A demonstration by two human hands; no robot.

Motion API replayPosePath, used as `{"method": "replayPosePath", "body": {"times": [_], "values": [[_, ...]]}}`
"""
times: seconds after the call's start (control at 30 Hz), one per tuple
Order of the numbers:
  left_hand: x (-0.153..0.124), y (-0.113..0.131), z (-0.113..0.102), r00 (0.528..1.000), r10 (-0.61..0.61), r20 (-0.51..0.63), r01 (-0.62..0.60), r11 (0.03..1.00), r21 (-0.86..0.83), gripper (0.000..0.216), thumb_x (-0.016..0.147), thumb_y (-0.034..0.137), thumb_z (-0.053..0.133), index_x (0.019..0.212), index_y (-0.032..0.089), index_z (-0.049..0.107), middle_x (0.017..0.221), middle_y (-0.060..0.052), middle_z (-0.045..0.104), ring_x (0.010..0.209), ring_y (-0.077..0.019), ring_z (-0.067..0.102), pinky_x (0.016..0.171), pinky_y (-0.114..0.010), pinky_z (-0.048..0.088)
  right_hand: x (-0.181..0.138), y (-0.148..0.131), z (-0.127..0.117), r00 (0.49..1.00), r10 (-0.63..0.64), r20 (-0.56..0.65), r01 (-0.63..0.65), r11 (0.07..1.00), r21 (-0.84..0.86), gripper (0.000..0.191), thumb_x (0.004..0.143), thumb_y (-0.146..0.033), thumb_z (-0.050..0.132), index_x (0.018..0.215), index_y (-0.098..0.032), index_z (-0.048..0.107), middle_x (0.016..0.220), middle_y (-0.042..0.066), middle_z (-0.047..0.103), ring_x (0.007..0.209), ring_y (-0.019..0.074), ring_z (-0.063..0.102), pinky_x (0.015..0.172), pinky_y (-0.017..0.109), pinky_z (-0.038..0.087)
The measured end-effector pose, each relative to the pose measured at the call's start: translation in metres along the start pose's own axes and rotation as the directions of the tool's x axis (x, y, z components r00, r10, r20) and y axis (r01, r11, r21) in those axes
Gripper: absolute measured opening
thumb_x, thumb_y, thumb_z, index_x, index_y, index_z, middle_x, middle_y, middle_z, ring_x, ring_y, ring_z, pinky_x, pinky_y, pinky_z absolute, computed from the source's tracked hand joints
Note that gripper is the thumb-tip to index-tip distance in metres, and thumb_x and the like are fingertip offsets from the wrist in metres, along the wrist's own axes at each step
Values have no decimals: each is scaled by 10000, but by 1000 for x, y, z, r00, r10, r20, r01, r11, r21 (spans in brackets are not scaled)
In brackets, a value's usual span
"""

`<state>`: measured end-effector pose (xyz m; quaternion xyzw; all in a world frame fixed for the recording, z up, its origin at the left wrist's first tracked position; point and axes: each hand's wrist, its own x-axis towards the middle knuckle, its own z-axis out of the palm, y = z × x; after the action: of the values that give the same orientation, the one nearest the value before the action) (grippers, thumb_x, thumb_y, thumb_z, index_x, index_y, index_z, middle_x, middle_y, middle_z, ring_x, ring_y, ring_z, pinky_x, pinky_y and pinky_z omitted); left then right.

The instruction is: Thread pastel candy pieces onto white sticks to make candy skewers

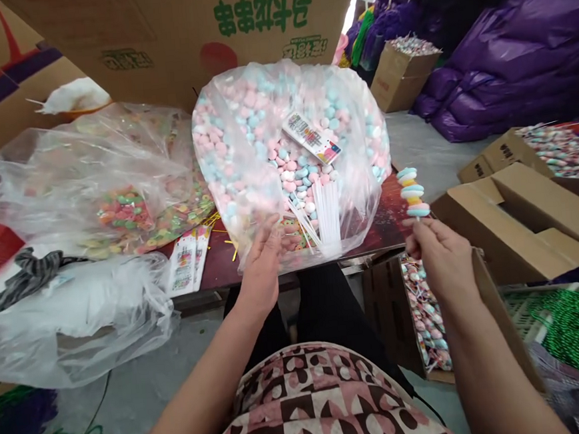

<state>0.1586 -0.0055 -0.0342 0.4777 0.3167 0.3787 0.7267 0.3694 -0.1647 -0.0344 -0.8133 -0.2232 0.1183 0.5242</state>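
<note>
we wear a patterned garment (324, 401) across our front, checked in dark brown and pale pink squares, with rounded, heart-like shapes set in contrasting tones, some of them split into a light half and a dark half. a narrow pale pink band trims its far edge. beyond that, our trousers (331, 307) are plain black. our left forearm (206, 377) and right forearm (485, 355) are bare.

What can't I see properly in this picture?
All in the head view:
Lower end of the candy skewer: hidden by the right hand.
Small print on the card beyond the white sticks: too small.
Purple bundle's far side: cut off by the right edge.
</note>
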Motion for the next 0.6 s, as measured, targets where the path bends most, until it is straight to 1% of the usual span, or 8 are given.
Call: {"method": "replayPosePath", "body": {"times": [0.07,0.1,0.2,0.3,0.4,0.47,0.57,0.6], "values": [[2,0,-8,999,37,-31,-36,999,30,378,860,403,618,1191,221,597,1033,-52,714,931,-172,685,855,-335,534,26,9,-11,999,-46,-19,33,892,-451,274,894,-289,419,923,-199,676,708,48,635,687,184,572,659,297,397],[3,0,-11,998,54,-39,-52,997,48,349,861,395,617,1161,218,616,1011,-48,717,926,-168,682,862,-333,531,36,13,-12,999,-37,-22,20,845,-534,269,882,-271,422,852,-198,679,728,74,649,725,216,584,683,327,385],[3,-3,-19,995,91,-40,-85,988,126,301,866,397,606,1102,215,648,956,-36,719,934,-163,669,882,-326,521,55,23,-7,1000,-30,0,23,757,-654,280,871,-272,453,851,-184,718,794,150,662,786,306,609,693,397,361],[4,-7,-25,996,83,-29,-74,970,232,291,855,406,613,1058,205,669,957,-40,715,980,-171,654,922,-328,506,56,24,-2,997,-74,4,55,701,-711,369,876,-266,469,1125,-127,704,1127,250,652,1036,396,595,799,463,378],[10,-12,-30,995,100,-30,-86,948,306,314,848,391,611,1102,211,651,1017,-49,700,1000,-177,646,910,-329,514,39,9,-2,970,-235,-63,127,710,-692,463,886,-261,477,1301,-98,603,1340,243,572,1226,384,523,940,471,385],[17,-15,-34,989,138,-61,-110,935,337,397,848,358,604,1224,231,589,1073,-53,679,982,-173,648,879,-330,528,20,-9,4,922,-382,-62,280,769,-574,413,917,-264,448,1286,-178,613,1303,167,618,1232,330,540,973,441,411],[30,-19,-41,970,196,-141,-127,912,391,569,854,307,587,1401,273,435,1194,-69,629,999,-168,641,871,-326,538,-6,-36,35,875,-463,143,485,846,-224,276,933,-341,492,1107,-245,683,1051,74,734,967,257,677,886,378,490],[33,-19,-43,964,210,-161,-129,905,406,610,858,297,578,1437,284,386,1243,-79,604,1023,-169,633,872,-320,540,-12,-42,50,831,-465,306,535,820,-206,261,931,-336,494,1070,-239,694,1031,64,739,955,244,681,869,356,492]]}}
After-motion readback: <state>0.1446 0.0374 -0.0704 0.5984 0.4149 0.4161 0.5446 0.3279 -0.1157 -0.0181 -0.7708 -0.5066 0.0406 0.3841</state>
